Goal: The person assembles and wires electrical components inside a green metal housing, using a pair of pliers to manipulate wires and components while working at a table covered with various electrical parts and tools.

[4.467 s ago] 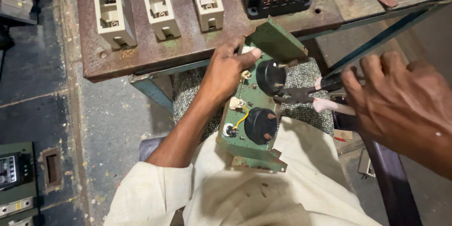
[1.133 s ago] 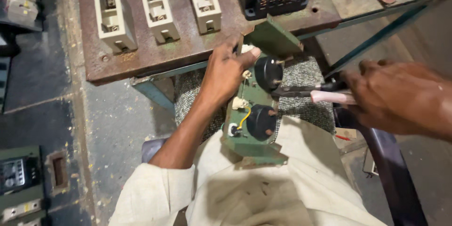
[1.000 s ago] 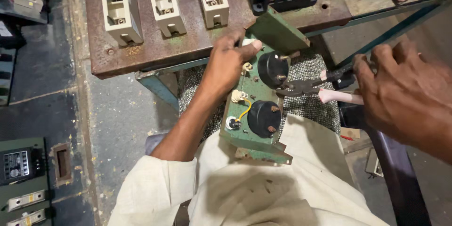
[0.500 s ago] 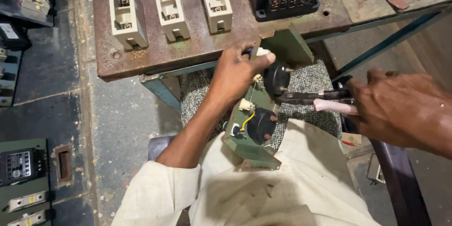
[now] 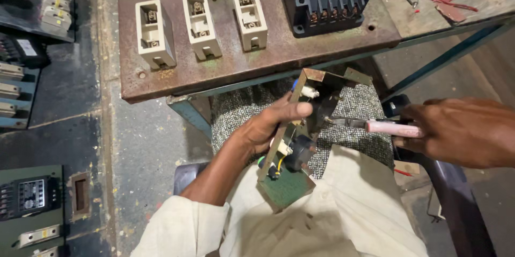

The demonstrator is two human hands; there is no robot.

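Green metal bracket, judged rigid and light, is gripped at its edge by left hand; right hand closes on pink-handled pliers.

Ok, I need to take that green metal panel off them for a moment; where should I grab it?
Grip the green panel by its bare lower corner, coming from below. The left hand wraps its upper edge, black knobs fill the face, and the right hand brings pliers in from the right.

Left hand tipped green bracket edge-on; thumb now over top edge.
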